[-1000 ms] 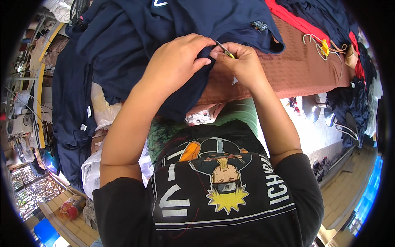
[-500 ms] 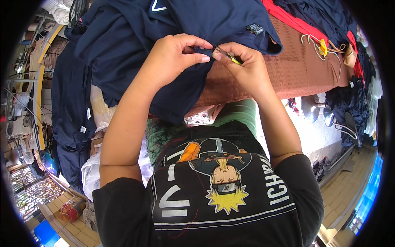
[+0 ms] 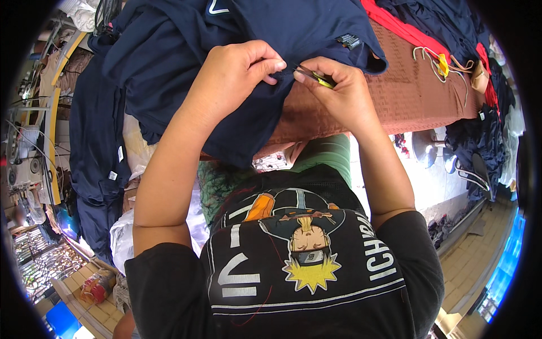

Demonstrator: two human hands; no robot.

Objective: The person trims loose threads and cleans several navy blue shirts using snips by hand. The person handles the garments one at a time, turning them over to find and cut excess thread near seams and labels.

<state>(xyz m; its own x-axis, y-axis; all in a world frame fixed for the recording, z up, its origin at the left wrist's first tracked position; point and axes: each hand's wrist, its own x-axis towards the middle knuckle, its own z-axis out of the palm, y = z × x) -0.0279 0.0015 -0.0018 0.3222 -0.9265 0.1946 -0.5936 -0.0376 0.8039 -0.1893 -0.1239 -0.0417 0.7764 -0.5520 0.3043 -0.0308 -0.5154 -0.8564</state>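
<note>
A navy garment (image 3: 231,127) with a small dark label (image 3: 349,41) is spread over the near edge of the table. Just above its bunched edge, my left hand (image 3: 237,76) is closed in a pinch, thumb against the index finger. Whatever lies between those fingertips, if anything, is too small to make out. My right hand (image 3: 344,87) grips thread snips (image 3: 316,77) with a yellow-green and black body. Their thin blades point left toward the garment's edge, near the left fingertips.
Reddish-brown cloth (image 3: 339,116) covers the table. At the back right lie a red strip of fabric (image 3: 395,28), pale cords with a yellow piece (image 3: 442,66), and more dark garments (image 3: 440,22). Another navy garment (image 3: 96,141) hangs at the left, beside white plastic bags (image 3: 123,240).
My left hand has let go of the garment's edge and shifted slightly left and up, still pinched. The right hand with the snips has barely moved.
</note>
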